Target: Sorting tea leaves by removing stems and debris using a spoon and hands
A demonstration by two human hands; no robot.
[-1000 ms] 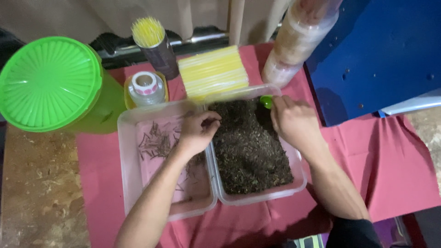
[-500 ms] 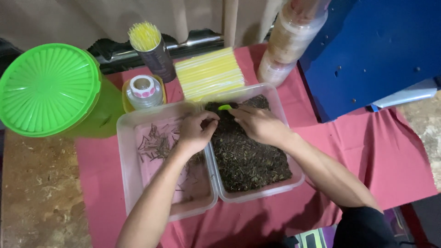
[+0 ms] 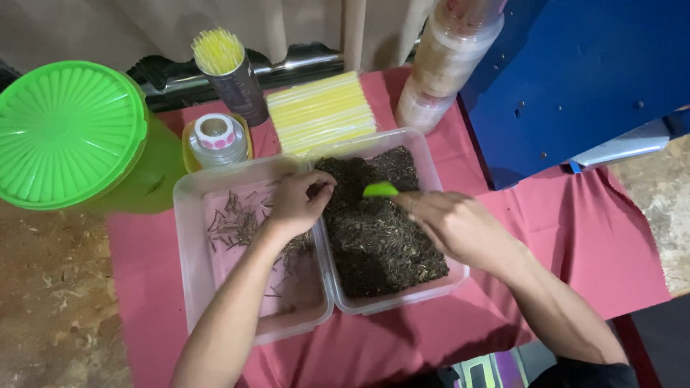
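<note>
While my right hand (image 3: 456, 228) closes its fingers around a small green scoop (image 3: 380, 190), the scoop's rounded plastic bowl sits just above the dark, crumbly dried tea leaves (image 3: 381, 230) that fill the right clear plastic tub (image 3: 444, 192). My left hand (image 3: 298, 203) curls loosely, fingertips pinched together at the shared edge of the two tubs, touching the leaves; whether it holds anything I cannot tell. The left clear plastic tub (image 3: 188, 244) is a shallow rounded rectangle holding only a thin scatter of brown stalks (image 3: 237, 224). Both tubs sit side by side, touching, on a wrinkled red cloth (image 3: 575, 237) over the rough, speckled counter (image 3: 50, 287). Behind them lie a flat bundle of yellow straws (image 3: 320, 112), a dark cylinder stuffed with yellow sticks (image 3: 223, 57), a roll of round pink stickers (image 3: 215, 133), and a ribbed green lid (image 3: 65, 129).
</note>
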